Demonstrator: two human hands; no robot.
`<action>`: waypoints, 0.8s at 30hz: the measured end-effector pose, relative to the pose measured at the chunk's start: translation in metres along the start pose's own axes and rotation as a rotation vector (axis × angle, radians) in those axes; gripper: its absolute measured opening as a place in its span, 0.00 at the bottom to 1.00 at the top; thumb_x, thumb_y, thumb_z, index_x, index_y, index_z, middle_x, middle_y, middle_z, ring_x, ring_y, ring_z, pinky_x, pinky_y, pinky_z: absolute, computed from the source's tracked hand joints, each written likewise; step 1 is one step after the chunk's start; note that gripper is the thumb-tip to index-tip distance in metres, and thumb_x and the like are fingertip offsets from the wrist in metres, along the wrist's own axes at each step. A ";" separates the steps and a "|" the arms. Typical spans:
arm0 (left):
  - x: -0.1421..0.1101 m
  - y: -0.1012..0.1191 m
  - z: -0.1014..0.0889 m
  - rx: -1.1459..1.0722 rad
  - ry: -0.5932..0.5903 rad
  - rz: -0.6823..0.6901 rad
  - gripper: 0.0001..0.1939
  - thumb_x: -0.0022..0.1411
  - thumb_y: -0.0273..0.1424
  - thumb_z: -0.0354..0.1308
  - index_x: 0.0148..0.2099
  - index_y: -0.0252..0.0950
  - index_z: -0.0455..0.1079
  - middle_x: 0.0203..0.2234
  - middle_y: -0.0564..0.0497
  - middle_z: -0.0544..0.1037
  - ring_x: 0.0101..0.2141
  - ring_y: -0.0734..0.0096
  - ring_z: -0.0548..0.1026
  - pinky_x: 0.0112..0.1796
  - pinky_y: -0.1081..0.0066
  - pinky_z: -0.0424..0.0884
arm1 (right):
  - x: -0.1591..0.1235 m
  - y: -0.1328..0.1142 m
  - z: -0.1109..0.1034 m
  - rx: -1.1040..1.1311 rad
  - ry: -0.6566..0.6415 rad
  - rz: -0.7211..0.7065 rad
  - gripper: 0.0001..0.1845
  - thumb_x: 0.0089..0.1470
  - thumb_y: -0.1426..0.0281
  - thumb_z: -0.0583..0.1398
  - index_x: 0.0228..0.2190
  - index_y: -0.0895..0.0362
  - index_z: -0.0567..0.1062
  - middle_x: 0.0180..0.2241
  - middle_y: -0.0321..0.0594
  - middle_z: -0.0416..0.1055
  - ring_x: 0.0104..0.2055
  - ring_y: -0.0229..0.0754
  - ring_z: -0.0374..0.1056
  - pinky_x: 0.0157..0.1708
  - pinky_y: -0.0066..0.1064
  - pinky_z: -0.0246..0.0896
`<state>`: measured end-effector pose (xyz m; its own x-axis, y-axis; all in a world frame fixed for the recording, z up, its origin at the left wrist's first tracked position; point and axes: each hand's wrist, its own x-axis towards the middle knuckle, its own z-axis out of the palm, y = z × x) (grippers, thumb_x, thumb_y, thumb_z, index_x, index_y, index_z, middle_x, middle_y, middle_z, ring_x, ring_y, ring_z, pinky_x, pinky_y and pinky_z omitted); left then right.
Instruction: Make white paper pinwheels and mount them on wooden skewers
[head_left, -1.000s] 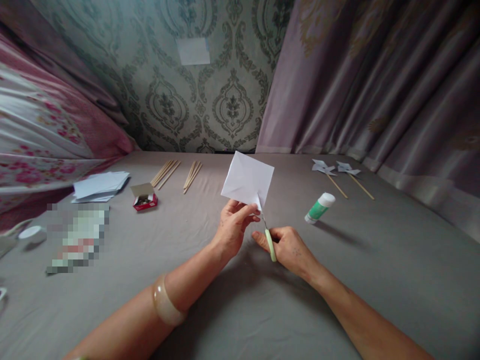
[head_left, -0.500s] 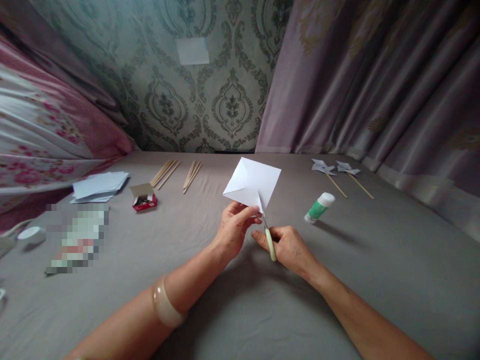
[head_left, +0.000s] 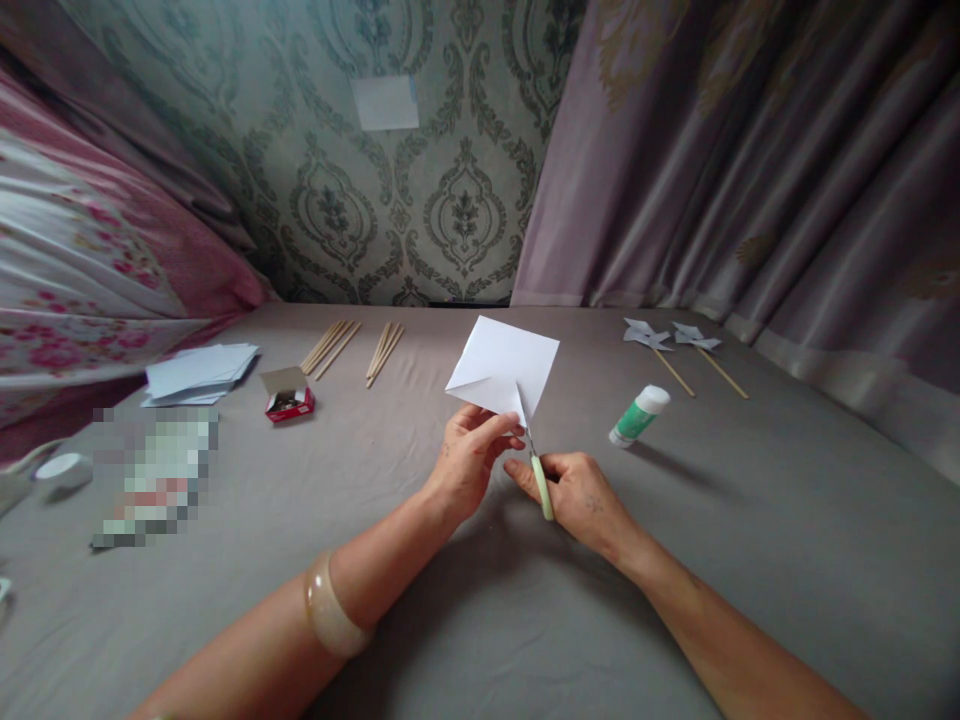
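My left hand [head_left: 474, 455] pinches the near edge of a white square of paper [head_left: 506, 355], which is held up above the grey cloth. Creases or slits run inward from the paper's left and near corners. Closed around the pale green handle of a pair of scissors [head_left: 541, 490] is my right hand [head_left: 581, 500]. The scissor blades meet the paper's near corner, right beside my left fingertips; how far they are apart cannot be made out. A green and white glue stick [head_left: 640, 416] stands to the right of my hands.
Two paper pinwheels on sticks [head_left: 646, 334] lie at the back right. Toward the back left are bundles of wooden sticks [head_left: 385, 352], an open red box [head_left: 289, 402] of small items and a stack of white paper [head_left: 199, 374]. A white lid [head_left: 64, 469] sits far left.
The paper's far part has shifted very slightly to the left. Both hands and the scissors stay almost where they were.
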<state>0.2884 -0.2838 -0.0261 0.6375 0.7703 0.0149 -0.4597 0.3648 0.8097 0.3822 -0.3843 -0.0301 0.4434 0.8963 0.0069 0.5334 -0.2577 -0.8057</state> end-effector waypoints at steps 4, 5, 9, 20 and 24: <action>0.000 -0.001 -0.001 0.006 0.006 -0.001 0.10 0.45 0.27 0.66 0.32 0.34 0.72 0.24 0.54 0.74 0.24 0.77 0.71 0.27 0.74 0.67 | 0.000 -0.001 0.000 0.001 0.015 0.002 0.27 0.46 0.50 0.58 0.12 0.56 0.60 0.16 0.31 0.46 0.22 0.34 0.46 0.20 0.27 0.40; 0.000 -0.001 -0.001 0.008 0.008 -0.003 0.10 0.45 0.27 0.66 0.33 0.34 0.72 0.24 0.54 0.74 0.24 0.77 0.71 0.27 0.74 0.67 | 0.000 0.000 0.000 0.001 0.018 0.002 0.27 0.46 0.50 0.58 0.12 0.56 0.60 0.16 0.31 0.46 0.22 0.34 0.46 0.20 0.26 0.40; 0.000 -0.001 -0.001 0.010 0.016 -0.005 0.10 0.45 0.28 0.67 0.32 0.33 0.71 0.24 0.54 0.74 0.24 0.77 0.71 0.27 0.74 0.67 | 0.000 0.002 0.001 -0.003 0.031 -0.004 0.27 0.46 0.49 0.58 0.11 0.57 0.61 0.15 0.31 0.46 0.22 0.34 0.46 0.19 0.26 0.40; 0.001 -0.003 -0.001 -0.004 0.014 0.004 0.09 0.46 0.26 0.66 0.32 0.33 0.71 0.23 0.54 0.73 0.24 0.77 0.71 0.27 0.74 0.67 | 0.000 0.004 0.001 -0.026 0.017 0.001 0.29 0.47 0.48 0.59 0.12 0.59 0.63 0.19 0.32 0.45 0.20 0.31 0.46 0.19 0.24 0.38; 0.001 -0.001 0.000 -0.001 0.026 -0.006 0.10 0.44 0.26 0.66 0.31 0.33 0.71 0.23 0.54 0.73 0.24 0.77 0.71 0.27 0.74 0.67 | 0.000 0.001 0.000 -0.023 0.021 0.010 0.29 0.47 0.49 0.58 0.12 0.59 0.63 0.18 0.32 0.46 0.20 0.31 0.47 0.19 0.25 0.38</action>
<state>0.2893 -0.2836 -0.0270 0.6242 0.7813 -0.0049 -0.4563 0.3697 0.8094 0.3829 -0.3848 -0.0314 0.4638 0.8859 0.0115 0.5450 -0.2750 -0.7921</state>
